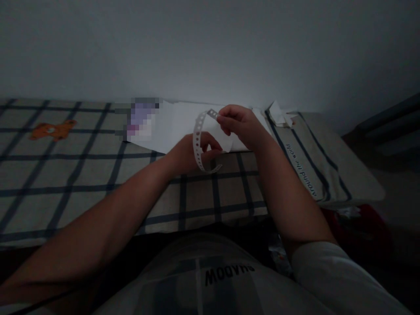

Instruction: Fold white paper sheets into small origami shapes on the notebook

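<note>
A narrow white paper strip with a row of punched holes (197, 140) curls down in a loop over my left hand. Its upper end is pinched between the thumb and fingers of my right hand (239, 124), while the lower end hangs loose. My left hand (187, 153) is below and to the left, thumb and forefinger brought together near the front edge of the white paper sheets (187, 113). Whether those fingertips grip a sheet's edge cannot be made out. The sheets lie on the checked cloth behind both hands.
A checked cloth (92, 175) covers the table, which stands against a pale wall. An orange cut-out shape (52, 130) lies at the left. Crumpled white paper (280, 114) sits at the right. Below the table's right end is a red object (364, 232).
</note>
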A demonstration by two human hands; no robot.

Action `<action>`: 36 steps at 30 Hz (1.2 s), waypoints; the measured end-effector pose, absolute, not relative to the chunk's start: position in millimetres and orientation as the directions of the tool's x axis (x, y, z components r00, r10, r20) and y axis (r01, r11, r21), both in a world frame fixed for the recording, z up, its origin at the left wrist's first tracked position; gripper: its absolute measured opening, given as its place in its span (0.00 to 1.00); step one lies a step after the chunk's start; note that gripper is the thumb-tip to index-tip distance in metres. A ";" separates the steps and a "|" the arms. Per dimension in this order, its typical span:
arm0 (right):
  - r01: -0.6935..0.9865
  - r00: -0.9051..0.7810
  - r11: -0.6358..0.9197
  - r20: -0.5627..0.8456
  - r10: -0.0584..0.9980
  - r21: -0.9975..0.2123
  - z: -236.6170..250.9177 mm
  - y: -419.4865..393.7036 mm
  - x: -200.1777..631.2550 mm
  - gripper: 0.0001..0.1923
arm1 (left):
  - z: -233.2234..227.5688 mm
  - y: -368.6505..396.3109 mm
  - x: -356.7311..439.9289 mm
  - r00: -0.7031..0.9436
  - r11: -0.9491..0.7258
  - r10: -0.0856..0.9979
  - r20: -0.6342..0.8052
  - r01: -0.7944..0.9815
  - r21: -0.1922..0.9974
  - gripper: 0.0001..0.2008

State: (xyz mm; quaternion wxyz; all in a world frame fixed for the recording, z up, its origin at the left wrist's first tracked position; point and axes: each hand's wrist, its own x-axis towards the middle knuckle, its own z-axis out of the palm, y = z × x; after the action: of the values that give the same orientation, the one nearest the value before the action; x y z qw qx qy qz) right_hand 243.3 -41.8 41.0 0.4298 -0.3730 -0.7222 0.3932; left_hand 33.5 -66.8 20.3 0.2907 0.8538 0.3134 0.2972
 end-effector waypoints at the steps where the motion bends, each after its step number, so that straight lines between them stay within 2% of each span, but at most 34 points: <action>1: 0.180 -0.331 0.411 0.338 0.881 -0.894 40.7 -40.7 243.3 0.13 | 17.9 -71.1 37.0 0.676 -0.650 0.658 0.333 0.286 0.704 0.11; 2: 0.157 -0.306 0.409 0.350 0.885 -0.899 40.4 -39.6 243.5 0.14 | 15.4 -74.9 40.2 0.736 -0.651 0.598 0.317 0.216 0.728 0.12; 4: 0.114 -0.251 0.402 0.365 0.896 -0.908 39.7 -36.9 244.3 0.16 | 11.6 -80.1 44.8 0.776 -0.625 0.548 0.313 0.131 0.769 0.13; 5: 0.096 -0.223 0.396 0.368 0.903 -0.913 39.1 -35.5 244.8 0.16 | 10.6 -80.8 46.1 0.770 -0.599 0.558 0.309 0.116 0.793 0.14; 9: 0.046 -0.125 0.378 0.370 0.921 -0.925 35.0 -29.7 245.5 0.19 | 12.9 -71.5 44.0 0.550 -0.284 0.815 0.184 0.102 0.953 0.18; 11: 0.041 -0.086 0.383 0.379 0.921 -0.923 32.0 -27.2 244.9 0.19 | 16.9 -64.8 40.6 0.491 -0.109 0.865 0.101 -0.014 0.994 0.24; 13: 0.060 -0.048 0.385 0.382 0.923 -0.921 29.3 -25.2 243.7 0.18 | 21.3 -62.1 37.1 0.515 -0.024 0.854 0.069 -0.094 0.995 0.27; 16: 0.128 0.002 0.356 0.359 0.933 -0.926 27.2 -23.7 241.3 0.13 | 26.8 -67.1 33.4 0.497 -0.065 0.863 0.094 -0.077 0.995 0.16; 18: 0.175 0.023 0.328 0.337 0.941 -0.928 27.0 -23.6 240.2 0.10 | 28.8 -72.0 32.2 0.470 -0.127 0.878 0.092 0.044 0.991 0.14; 20: 0.216 0.041 0.320 0.336 0.941 -0.922 27.1 -23.9 239.7 0.08 | 28.9 -73.5 31.6 0.445 -0.169 0.888 0.113 0.089 0.982 0.15; 24: 0.290 0.029 0.317 0.339 0.940 -0.903 24.4 -23.9 240.1 0.09 | 23.3 -62.9 30.3 0.321 -0.202 0.924 0.208 -0.051 0.978 0.19; 29: 0.317 -0.044 0.276 0.277 0.960 -0.907 19.0 -24.5 236.0 0.11 | 16.8 -45.9 25.1 0.146 -0.235 0.953 0.266 -0.196 0.952 0.17; 32: 0.316 -0.068 0.241 0.231 0.970 -0.918 20.0 -26.6 233.0 0.11 | 18.2 -42.6 22.0 0.070 -0.270 0.954 0.290 -0.210 0.940 0.16; 36: 0.342 -0.116 0.215 0.185 0.976 -0.915 22.1 -28.6 232.5 0.10 | 20.6 -39.9 21.4 -0.084 -0.259 0.965 0.247 -0.201 0.945 0.16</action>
State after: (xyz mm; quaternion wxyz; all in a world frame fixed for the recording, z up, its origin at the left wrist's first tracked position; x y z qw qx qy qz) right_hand 232.5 -28.6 22.1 0.4302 -0.5069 -0.6498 0.3685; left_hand 21.4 -39.9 20.6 0.4671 0.4896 0.3901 0.6245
